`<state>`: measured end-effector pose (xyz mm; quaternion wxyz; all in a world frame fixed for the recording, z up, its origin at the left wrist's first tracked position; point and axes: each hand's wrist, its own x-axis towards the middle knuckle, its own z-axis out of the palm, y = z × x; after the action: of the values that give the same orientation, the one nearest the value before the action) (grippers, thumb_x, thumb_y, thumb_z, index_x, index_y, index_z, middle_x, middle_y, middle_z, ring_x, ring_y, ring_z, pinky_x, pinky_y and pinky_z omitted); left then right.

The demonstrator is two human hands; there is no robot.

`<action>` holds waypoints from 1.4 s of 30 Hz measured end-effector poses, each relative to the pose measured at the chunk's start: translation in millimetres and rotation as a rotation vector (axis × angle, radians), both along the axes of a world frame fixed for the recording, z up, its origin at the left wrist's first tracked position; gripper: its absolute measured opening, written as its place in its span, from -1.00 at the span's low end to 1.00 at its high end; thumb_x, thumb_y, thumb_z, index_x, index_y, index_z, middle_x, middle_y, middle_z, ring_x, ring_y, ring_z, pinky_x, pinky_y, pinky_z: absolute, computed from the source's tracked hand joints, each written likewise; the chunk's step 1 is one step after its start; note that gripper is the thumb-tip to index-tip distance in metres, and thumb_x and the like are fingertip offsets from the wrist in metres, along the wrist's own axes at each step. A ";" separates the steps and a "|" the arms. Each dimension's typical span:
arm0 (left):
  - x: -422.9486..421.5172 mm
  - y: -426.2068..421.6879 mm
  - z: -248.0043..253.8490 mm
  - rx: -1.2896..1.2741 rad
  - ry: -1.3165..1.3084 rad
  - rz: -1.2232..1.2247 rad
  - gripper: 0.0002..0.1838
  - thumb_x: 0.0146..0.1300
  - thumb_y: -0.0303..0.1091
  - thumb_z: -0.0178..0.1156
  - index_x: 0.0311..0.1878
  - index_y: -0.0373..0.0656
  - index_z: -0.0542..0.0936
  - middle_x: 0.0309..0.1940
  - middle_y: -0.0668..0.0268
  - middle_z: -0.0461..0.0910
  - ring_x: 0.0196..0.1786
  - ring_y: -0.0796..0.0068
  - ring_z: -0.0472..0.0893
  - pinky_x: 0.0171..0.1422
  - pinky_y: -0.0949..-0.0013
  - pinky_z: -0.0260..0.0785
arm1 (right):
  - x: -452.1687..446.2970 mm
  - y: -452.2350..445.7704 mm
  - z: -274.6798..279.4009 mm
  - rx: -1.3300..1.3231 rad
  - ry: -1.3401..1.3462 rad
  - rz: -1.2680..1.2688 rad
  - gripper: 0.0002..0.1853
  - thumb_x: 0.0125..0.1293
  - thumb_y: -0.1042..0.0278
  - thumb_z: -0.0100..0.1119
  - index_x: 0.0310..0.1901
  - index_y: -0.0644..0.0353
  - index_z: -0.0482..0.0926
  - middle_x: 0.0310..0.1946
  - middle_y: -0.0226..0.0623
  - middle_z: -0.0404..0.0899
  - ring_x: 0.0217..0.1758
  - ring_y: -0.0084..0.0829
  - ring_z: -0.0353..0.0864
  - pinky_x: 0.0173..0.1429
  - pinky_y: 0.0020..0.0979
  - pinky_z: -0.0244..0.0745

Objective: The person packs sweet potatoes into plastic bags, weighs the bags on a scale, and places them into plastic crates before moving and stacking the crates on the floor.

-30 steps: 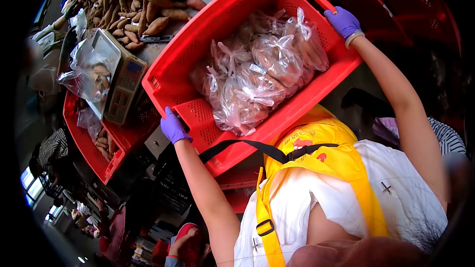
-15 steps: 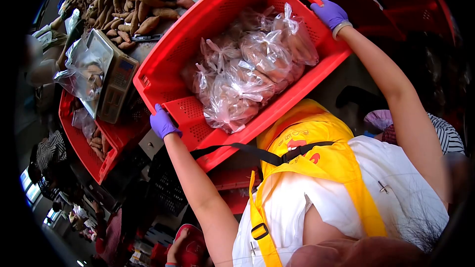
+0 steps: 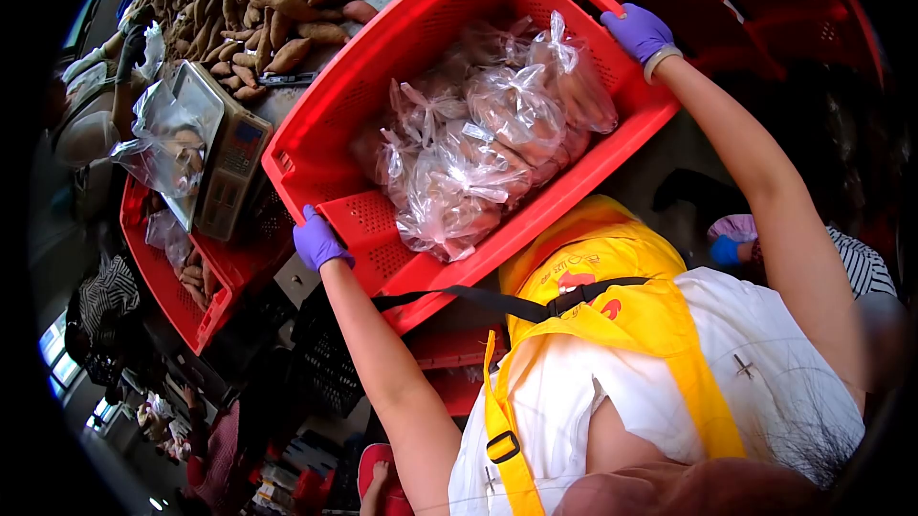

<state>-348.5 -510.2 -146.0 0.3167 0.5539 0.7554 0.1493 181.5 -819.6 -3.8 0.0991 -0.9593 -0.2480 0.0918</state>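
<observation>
A large red crate is held tilted in front of my body, with several knotted clear plastic bags of brownish contents inside. My left hand, in a purple glove, grips the crate's end at the lower left, its fingers partly hidden by the rim. At the upper right my right hand, also purple-gloved, is closed round the handle at the other end. A black strap crosses the crate's near edge and runs to the yellow apron.
Sweet potatoes are heaped at the upper left. Near them a scale bears a clear bag, above a second red crate. More red crates stand at the upper right. Other people are at the lower left and right.
Over the last second the crate and both my hands have shifted a little left in view. Both hands have kept their grip. The foot at the lower left appears in a different place.
</observation>
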 end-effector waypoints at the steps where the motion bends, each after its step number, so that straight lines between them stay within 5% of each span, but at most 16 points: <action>1: -2.2 0.6 -1.3 0.002 0.006 0.007 -0.37 0.21 0.16 0.05 -0.03 -0.32 0.57 -0.16 0.01 0.66 -0.09 0.03 0.63 0.03 0.12 0.41 | -0.7 -0.2 1.9 -0.004 0.009 0.007 -0.42 0.17 -0.21 -0.06 -0.14 0.20 0.59 -0.15 0.06 0.59 -0.09 0.10 0.56 0.01 -0.11 0.45; 8: 11.6 -9.7 19.1 -0.034 0.043 0.026 -0.40 0.21 0.16 0.04 -0.04 -0.26 0.58 -0.15 0.01 0.66 -0.10 0.01 0.63 0.01 0.09 0.42 | 0.2 1.4 5.3 -0.033 0.043 0.060 -0.49 0.22 -0.18 -0.11 -0.13 0.08 0.60 -0.13 0.07 0.55 -0.08 0.09 0.53 0.01 -0.10 0.42; 10: 10.7 -9.2 13.6 0.076 0.070 -0.012 -0.52 0.28 0.02 0.10 -0.20 -0.33 0.59 -0.44 0.19 0.64 -0.47 0.34 0.61 -0.35 0.26 0.41 | -5.9 3.3 14.8 -0.080 0.021 0.114 -0.50 0.23 -0.17 -0.12 -0.14 0.08 0.59 -0.14 0.06 0.55 -0.08 0.09 0.52 0.00 -0.09 0.41; 13: 18.0 -15.3 28.3 0.063 0.099 -0.001 -0.50 0.28 0.05 0.09 -0.23 -0.32 0.60 -0.44 0.17 0.65 -0.47 0.31 0.61 -0.33 0.24 0.41 | -0.9 2.5 9.1 -0.063 0.037 0.070 -0.51 0.24 -0.17 -0.12 -0.12 0.06 0.58 -0.12 0.05 0.55 -0.07 0.09 0.52 0.01 -0.10 0.42; 15: 18.7 -15.1 32.5 0.074 0.096 -0.002 -0.49 0.26 0.06 0.10 -0.23 -0.33 0.60 -0.44 0.15 0.65 -0.46 0.27 0.61 -0.32 0.23 0.41 | 2.9 1.3 1.8 -0.062 0.037 0.041 -0.52 0.24 -0.16 -0.12 -0.11 0.04 0.58 -0.11 0.04 0.55 -0.06 0.09 0.52 0.01 -0.11 0.42; 17: 20.7 -16.7 38.9 -0.044 0.098 -0.005 -0.39 0.21 0.17 0.04 -0.03 -0.26 0.58 -0.12 0.00 0.65 -0.07 -0.02 0.62 0.02 0.08 0.41 | 5.1 1.8 0.8 -0.061 0.035 0.011 -0.52 0.24 -0.16 -0.13 -0.10 0.03 0.58 -0.11 0.03 0.55 -0.06 0.08 0.52 0.02 -0.11 0.42; 21: 15.1 -14.2 22.3 0.084 0.043 0.001 -0.48 0.25 0.04 0.11 -0.23 -0.37 0.58 -0.37 0.11 0.66 -0.40 0.25 0.63 -0.25 0.23 0.44 | 1.9 -0.5 3.7 -0.020 0.016 0.069 -0.45 0.19 -0.20 -0.07 -0.12 0.17 0.56 -0.15 0.06 0.57 -0.09 0.11 0.54 0.00 -0.11 0.43; 33: 19.5 -16.1 34.0 0.030 0.085 0.017 -0.40 0.22 0.10 0.10 -0.09 -0.40 0.58 -0.19 -0.02 0.65 -0.17 0.09 0.64 -0.06 0.16 0.43 | 8.1 -1.0 -3.3 0.040 0.070 0.011 -0.43 0.14 -0.19 0.00 -0.16 0.23 0.59 -0.22 0.11 0.61 -0.13 0.09 0.58 -0.03 -0.11 0.46; 35: 29.1 -23.1 55.4 -0.051 0.178 0.000 -0.37 0.19 0.19 0.03 -0.02 -0.25 0.57 -0.05 -0.02 0.62 -0.01 -0.05 0.60 0.08 0.05 0.40 | 8.8 -1.4 -5.2 0.039 0.077 0.009 -0.44 0.16 -0.18 -0.01 -0.16 0.23 0.59 -0.24 0.10 0.61 -0.14 0.09 0.58 -0.03 -0.11 0.46; 42: 33.8 -22.2 61.1 -0.041 0.241 0.010 -0.34 0.18 0.17 0.07 -0.01 -0.34 0.58 -0.05 -0.08 0.61 0.02 -0.03 0.59 0.07 0.10 0.40 | 16.6 -0.2 -8.0 0.081 0.102 0.042 -0.46 0.18 -0.16 0.02 -0.16 0.24 0.60 -0.25 0.06 0.63 -0.15 0.04 0.60 -0.04 -0.14 0.46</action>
<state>-314.7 -532.4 -85.0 0.2342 0.5575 0.7935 0.0676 198.1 -819.8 -11.8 0.1483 -0.9431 -0.2663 0.1328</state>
